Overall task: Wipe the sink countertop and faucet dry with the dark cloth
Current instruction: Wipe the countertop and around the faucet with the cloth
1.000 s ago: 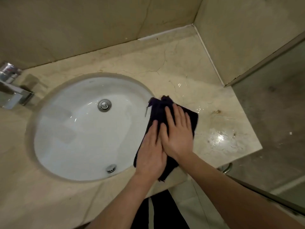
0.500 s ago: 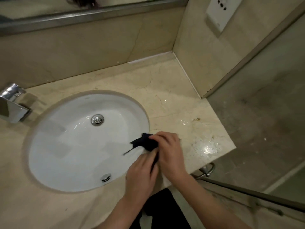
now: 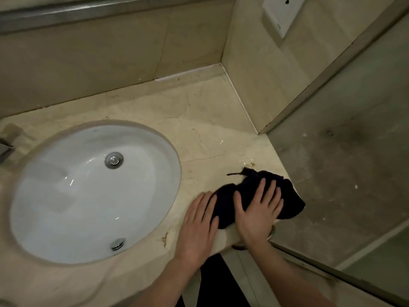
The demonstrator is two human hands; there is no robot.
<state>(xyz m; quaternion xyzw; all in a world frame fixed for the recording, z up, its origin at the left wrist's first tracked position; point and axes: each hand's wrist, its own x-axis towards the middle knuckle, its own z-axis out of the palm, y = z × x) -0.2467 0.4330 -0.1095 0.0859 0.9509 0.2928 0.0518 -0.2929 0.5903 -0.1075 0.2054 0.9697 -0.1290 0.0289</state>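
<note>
- Head view: dark cloth (image 3: 256, 197) lies bunched on countertop (image 3: 199, 120), lower right of frame, near the front corner.
- Right hand (image 3: 257, 214) flat w/ fingers spread, pressing cloth; left hand (image 3: 197, 224) flat beside it, fingertips on cloth's left edge.
- Wet glints (image 3: 245, 161) just above cloth, so prob. not dry yet.
- Faucet (image 3: 5, 148) barely in view at left edge, well apart from cloth; looks left to do.
- Rough guess: partway.

No text, label, brand or number can be read on anything in view.

Glossy marble countertop (image 3: 199, 134), soft cloth (image 3: 287, 196), chrome drain (image 3: 114, 160).
</note>
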